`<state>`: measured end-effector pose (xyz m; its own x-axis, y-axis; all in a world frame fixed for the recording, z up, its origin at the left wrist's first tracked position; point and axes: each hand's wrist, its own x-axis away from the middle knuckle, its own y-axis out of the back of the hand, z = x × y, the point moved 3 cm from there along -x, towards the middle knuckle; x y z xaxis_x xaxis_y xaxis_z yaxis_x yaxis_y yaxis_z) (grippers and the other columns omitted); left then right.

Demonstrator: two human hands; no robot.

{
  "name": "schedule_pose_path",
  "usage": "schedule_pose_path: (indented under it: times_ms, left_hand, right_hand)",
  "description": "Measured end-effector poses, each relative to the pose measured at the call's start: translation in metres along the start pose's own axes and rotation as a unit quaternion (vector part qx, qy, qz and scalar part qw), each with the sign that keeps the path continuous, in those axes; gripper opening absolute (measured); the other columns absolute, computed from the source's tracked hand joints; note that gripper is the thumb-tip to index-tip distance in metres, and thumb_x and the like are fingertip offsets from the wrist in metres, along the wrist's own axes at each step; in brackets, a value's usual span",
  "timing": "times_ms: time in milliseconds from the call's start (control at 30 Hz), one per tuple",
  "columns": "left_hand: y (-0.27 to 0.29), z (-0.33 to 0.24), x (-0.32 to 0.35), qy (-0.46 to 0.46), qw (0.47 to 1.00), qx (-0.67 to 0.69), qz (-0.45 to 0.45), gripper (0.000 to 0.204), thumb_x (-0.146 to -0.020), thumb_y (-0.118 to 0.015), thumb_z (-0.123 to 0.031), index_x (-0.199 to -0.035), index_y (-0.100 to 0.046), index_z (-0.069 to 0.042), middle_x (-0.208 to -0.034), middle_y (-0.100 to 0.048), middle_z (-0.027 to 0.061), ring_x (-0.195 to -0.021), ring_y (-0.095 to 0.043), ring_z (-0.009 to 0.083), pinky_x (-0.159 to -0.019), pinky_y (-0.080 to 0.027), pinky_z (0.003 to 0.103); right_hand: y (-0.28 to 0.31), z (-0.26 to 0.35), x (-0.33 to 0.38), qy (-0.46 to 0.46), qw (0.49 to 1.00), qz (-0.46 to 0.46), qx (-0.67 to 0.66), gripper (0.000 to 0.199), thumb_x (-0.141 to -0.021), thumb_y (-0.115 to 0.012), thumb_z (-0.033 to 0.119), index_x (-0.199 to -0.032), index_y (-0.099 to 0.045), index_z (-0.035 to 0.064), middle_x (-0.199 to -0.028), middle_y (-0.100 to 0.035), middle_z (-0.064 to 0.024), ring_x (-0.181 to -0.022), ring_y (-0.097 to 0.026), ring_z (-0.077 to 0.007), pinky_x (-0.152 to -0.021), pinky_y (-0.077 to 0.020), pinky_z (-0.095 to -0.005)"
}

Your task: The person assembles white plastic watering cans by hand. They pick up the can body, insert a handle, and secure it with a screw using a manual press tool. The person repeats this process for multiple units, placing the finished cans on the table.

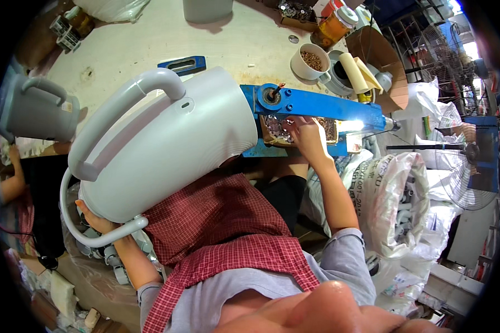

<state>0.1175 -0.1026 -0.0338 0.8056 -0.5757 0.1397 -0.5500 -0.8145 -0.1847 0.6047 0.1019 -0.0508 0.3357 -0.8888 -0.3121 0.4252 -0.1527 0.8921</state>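
Observation:
A large grey plastic watering can [166, 144] lies tilted across my lap, with a thick looped handle and a thin curved tube on it. My left hand [97, 217] is closed around its lower left end, the fingers partly hidden behind it. The can's other end meets a blue metal machine arm [328, 107]; whether the arm reaches inside is hidden. Under that arm, my right hand [305, 135] has its fingertips pinched together over a box [269, 139] of small shiny metal pieces. What the fingertips hold is too small to make out.
A white mug [299, 71] of small brass-coloured pieces and an orange-filled jar [330, 33] stand beyond the machine. A blue frame-shaped tool [183, 65] lies on the table. Another grey can [44, 111] and a co-worker's arm [14, 177] are at left. Sacks [391, 188] and a fan [464, 158] stand right.

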Motion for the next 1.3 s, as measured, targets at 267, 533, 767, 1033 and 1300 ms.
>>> schedule_pose_path:
  times_ms: [267,533,767,1033,1300]
  left_hand:
    - [-0.014,-0.004,0.013,0.008,1.000,0.016,-0.006,0.065,-0.103,-0.033,-0.053,-0.132,-0.050,0.002,-0.125,-0.060,0.0160,-0.109,-0.061,0.0237,-0.094,-0.051,0.037]
    - [0.007,0.022,-0.003,0.022,0.994,0.103,0.001,0.064,-0.102,-0.040,-0.051,-0.125,-0.055,0.006,-0.119,-0.063,0.0182,-0.099,-0.067,0.0238,-0.080,-0.059,0.034]
    - [-0.009,0.025,-0.004,0.027,0.995,0.099,-0.006,0.064,-0.101,-0.043,-0.051,-0.125,-0.055,0.007,-0.117,-0.064,0.0188,-0.100,-0.067,0.0245,-0.080,-0.059,0.035]
    - [-0.007,0.033,-0.007,0.017,0.997,0.073,0.037,0.067,-0.099,-0.045,-0.055,-0.127,-0.054,0.006,-0.120,-0.063,0.0173,-0.102,-0.066,0.0254,-0.082,-0.058,0.036]
    - [-0.036,0.013,0.006,-0.007,0.999,0.050,0.015,0.063,-0.103,-0.041,-0.049,-0.118,-0.058,0.009,-0.107,-0.068,0.0189,-0.090,-0.069,0.0239,-0.077,-0.059,0.034]
  right_hand:
    - [-0.021,-0.010,0.002,-0.031,0.999,0.044,0.004,0.020,-0.083,-0.070,0.015,-0.102,-0.064,0.0103,-0.091,-0.067,-0.0100,-0.084,-0.065,-0.0312,-0.070,-0.0522,-0.0426]
    - [0.064,0.044,0.003,-0.080,0.981,-0.022,-0.173,0.013,-0.084,-0.072,0.004,-0.096,-0.066,0.0023,-0.085,-0.070,-0.0111,-0.074,-0.070,-0.0211,-0.064,-0.0538,-0.0303]
    - [0.114,0.099,-0.071,0.173,0.945,-0.238,-0.140,0.021,-0.077,-0.071,-0.013,-0.095,-0.070,-0.0037,-0.093,-0.072,-0.0165,-0.084,-0.071,-0.0234,-0.074,-0.0572,-0.0300]
    - [0.087,0.095,-0.079,0.207,0.941,-0.225,-0.146,0.022,-0.073,-0.076,-0.008,-0.094,-0.071,-0.0029,-0.092,-0.072,-0.0164,-0.081,-0.071,-0.0250,-0.071,-0.0573,-0.0296]
    - [0.074,0.090,-0.076,0.095,0.926,-0.226,-0.286,0.017,-0.076,-0.075,-0.007,-0.092,-0.070,-0.0031,-0.090,-0.074,-0.0139,-0.082,-0.072,-0.0216,-0.073,-0.0570,-0.0286]
